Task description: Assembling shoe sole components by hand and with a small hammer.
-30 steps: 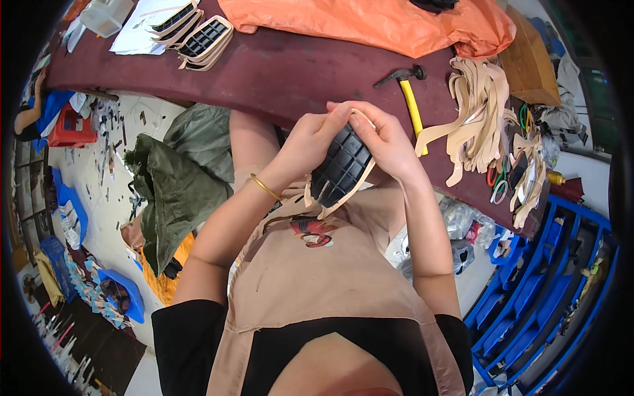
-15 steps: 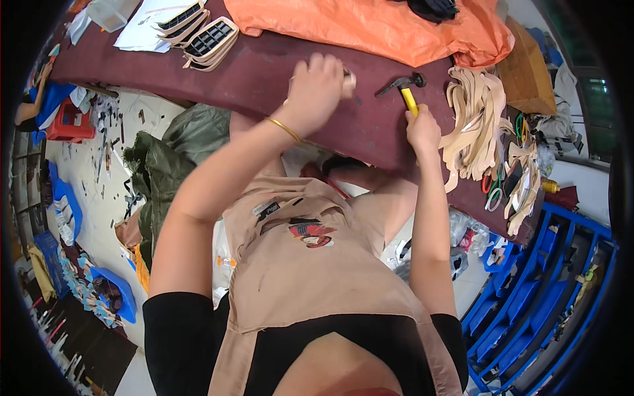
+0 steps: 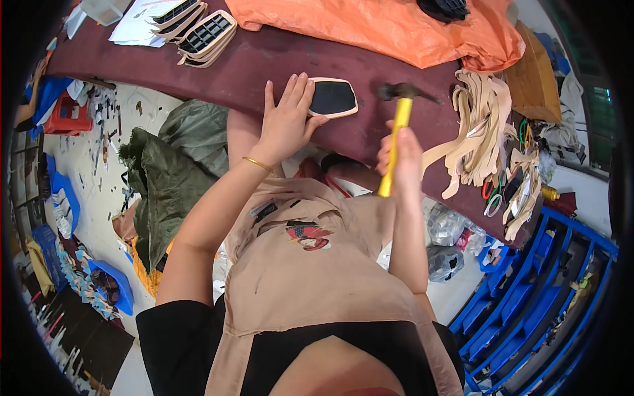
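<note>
On the maroon-covered table (image 3: 251, 63) lies a flat, rounded black piece with a beige rim (image 3: 332, 98). My left hand (image 3: 288, 112) is just left of it, fingers stretched out, the thumb and fingertips touching its edge. Wrapped round the yellow handle of a claw hammer (image 3: 402, 117), my right hand (image 3: 406, 155) is raised at the table's near edge. The dark hammer head points away from me, to the right of the black piece and apart from it.
Stacked beige-rimmed pieces with black grids (image 3: 208, 34) stand at the far left beside white papers (image 3: 140, 26). Orange sheeting (image 3: 370, 26) covers the table's back. Beige strips (image 3: 479, 132) and scissors (image 3: 494, 198) lie right; a blue rack (image 3: 528, 297) stands below.
The black piece, blurred in my left hand before, now lies on the table, and the left fingers have spread. My right hand has lifted the hammer and drawn it nearer to me.
</note>
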